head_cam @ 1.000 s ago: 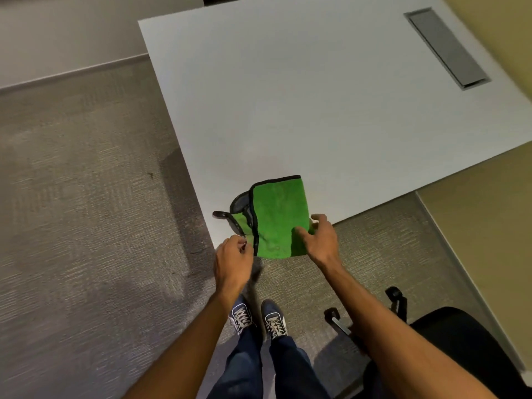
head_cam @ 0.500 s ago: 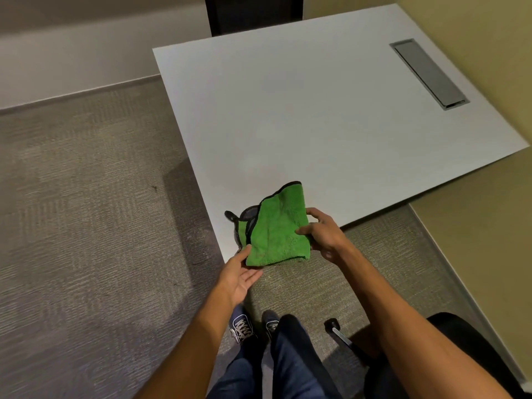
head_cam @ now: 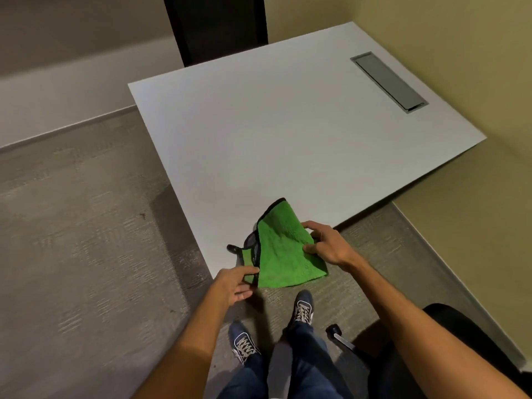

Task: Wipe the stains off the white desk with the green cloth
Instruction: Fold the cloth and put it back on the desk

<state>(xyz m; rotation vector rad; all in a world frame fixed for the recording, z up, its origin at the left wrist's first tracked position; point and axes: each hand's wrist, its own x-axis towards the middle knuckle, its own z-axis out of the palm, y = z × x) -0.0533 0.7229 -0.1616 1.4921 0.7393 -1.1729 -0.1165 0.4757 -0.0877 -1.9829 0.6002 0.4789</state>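
Observation:
A green cloth [head_cam: 280, 249] with black trim and a grey inner side lies folded over the near corner of the white desk [head_cam: 288, 133], its lower part hanging past the desk's edge. My right hand [head_cam: 326, 244] pinches the cloth's right edge between thumb and fingers. My left hand [head_cam: 237, 285] holds the cloth's lower left corner at the black trim. A faint dull smear shows on the desk just beyond the cloth.
A grey cable hatch [head_cam: 388, 82] is set into the desk's far right. Yellow-green partition walls border the desk at right. A black office chair [head_cam: 460, 338] stands at lower right beside my legs. A dark panel [head_cam: 216, 27] stands behind the desk. Carpet lies to the left.
The cloth has been lifted and turned at the desk's corner. My left hand went from a loose fist below it to gripping its lower left corner. The right hand shifted up along the right edge.

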